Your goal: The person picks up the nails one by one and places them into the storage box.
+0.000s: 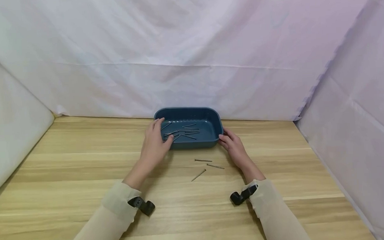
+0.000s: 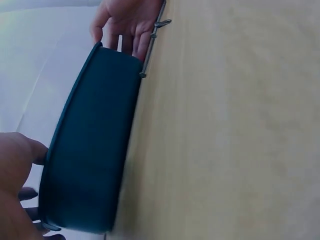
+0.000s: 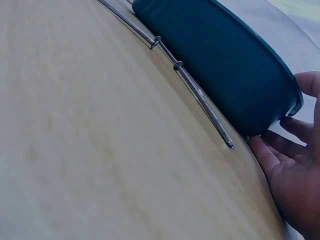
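A dark blue tray [image 1: 193,145] stands at the middle back of the wooden table, with several nails [image 1: 183,131] lying inside it. My left hand [image 1: 154,140] grips its left end, thumb at the near rim and fingers over the side. My right hand [image 1: 232,145] holds the right front corner. Three loose nails [image 1: 203,160] lie on the table just in front of the tray, between my wrists. The left wrist view shows the tray's wall [image 2: 95,140], my left hand [image 2: 15,170] and, at the far end, my right hand [image 2: 127,20]. In the right wrist view my right hand [image 3: 292,165] has its thumb above the tray's [image 3: 225,65] rim, and two nails [image 3: 200,95] lie along the wall.
The wooden table [image 1: 70,180] is enclosed by white cloth [image 1: 190,63] at the back and on both sides. The tray sits near the back cloth. A small black camera mount [image 1: 145,205] is strapped to each wrist.
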